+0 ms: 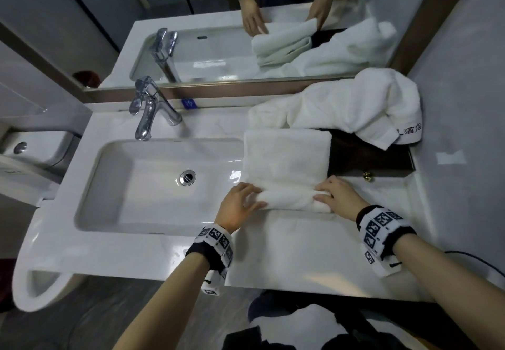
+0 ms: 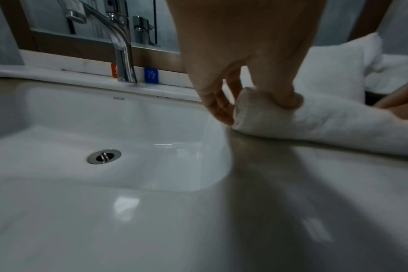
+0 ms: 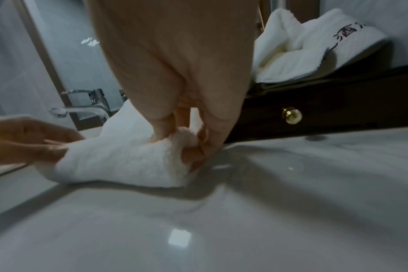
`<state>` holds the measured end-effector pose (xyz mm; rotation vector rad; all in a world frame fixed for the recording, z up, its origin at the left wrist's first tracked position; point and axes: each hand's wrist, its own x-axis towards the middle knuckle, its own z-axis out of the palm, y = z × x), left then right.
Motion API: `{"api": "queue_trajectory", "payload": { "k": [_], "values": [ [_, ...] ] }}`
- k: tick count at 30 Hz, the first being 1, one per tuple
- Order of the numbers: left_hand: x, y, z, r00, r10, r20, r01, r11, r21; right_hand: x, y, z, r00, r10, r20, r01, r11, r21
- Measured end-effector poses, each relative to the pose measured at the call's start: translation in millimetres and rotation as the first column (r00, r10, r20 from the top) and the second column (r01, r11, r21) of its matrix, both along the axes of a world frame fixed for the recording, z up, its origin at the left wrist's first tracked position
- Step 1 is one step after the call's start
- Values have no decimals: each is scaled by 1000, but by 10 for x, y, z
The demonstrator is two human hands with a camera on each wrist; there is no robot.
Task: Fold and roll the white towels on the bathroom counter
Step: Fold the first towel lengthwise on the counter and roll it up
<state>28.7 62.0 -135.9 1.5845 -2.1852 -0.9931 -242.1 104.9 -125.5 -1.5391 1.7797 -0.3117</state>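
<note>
Your left hand and right hand are curling round opposite ends of the folded towel, pinching its rolled near edge on the counter; the flat remainder is lying beyond your fingers.

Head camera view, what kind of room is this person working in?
Most likely a hotel bathroom: a white sink with a chrome faucet under a wall mirror, and a white towel with characters embroidered at its edge.

Hotel bathroom: sink, faucet, mirror, monogrammed towel.
</note>
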Motion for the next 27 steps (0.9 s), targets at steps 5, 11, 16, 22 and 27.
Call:
{"api": "queue_trajectory", "payload": {
  "k": [5, 11, 16, 22, 27],
  "values": [
    [-155, -62, 68, 940, 318, 119, -335, 928, 164, 64, -53, 0, 973, -231, -14, 231, 969, 82],
    [-161, -177, 93, 905, 378, 192, -423, 837, 347, 62, 28, -9, 976, -219, -4, 218, 972, 91],
    [-95, -223, 109, 912, 354, 207, -409, 749, 521, 47, 117, -24, 962, -235, 139, 210, 962, 173],
    [-20, -154, 95, 915, 307, 261, -401, 749, 527, 44, 190, -16, 928, -302, 219, 268, 948, 173],
    [-17, -176, 119, 925, 252, 286, -369, 778, 508, 69, 281, 44, 992, 46, -115, -78, 952, -295]
  ]
}}
